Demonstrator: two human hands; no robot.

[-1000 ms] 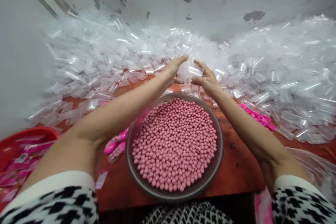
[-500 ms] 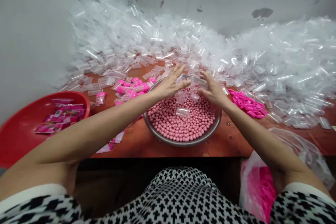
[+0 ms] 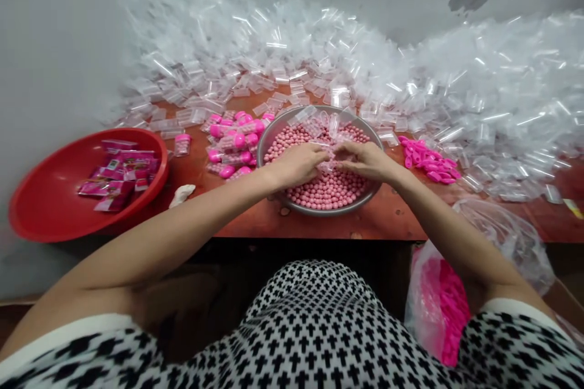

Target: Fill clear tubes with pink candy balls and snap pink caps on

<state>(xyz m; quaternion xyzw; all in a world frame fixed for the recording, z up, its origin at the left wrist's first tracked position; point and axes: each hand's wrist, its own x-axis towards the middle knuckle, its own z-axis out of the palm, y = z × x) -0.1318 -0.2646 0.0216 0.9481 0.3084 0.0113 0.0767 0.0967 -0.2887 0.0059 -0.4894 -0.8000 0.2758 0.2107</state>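
A metal bowl (image 3: pixel 263 155) of round pink beads (image 3: pixel 326 196) stands on the table in front of me. My left hand (image 3: pixel 298 165) reaches over its left side, with curled fingers at a clear plastic tube (image 3: pixel 325 157) among the beads. From the other side my right hand (image 3: pixel 368 161) meets it, thumb and fingers closed around clear plastic there. Their fingertips nearly touch, and the grip is partly hidden. More clear tubes (image 3: pixel 305 114) lie on the beads at the bowl's back.
Filled tubes with pink caps (image 3: pixel 235 141) are piled left of the bowl. A red basin (image 3: pixel 50 194) with pink packets stands further left. Pink plastic pieces (image 3: pixel 431 161) lie to the right. Clear tubes (image 3: pixel 274 42) heap along the wall. A plastic bag (image 3: pixel 422 292) hangs below the table edge.
Both hands have come down and closer together, from spread above the bowl's back to the clear tubes over the beads. Several tubes now lie in the bowl. The view has shifted slightly.
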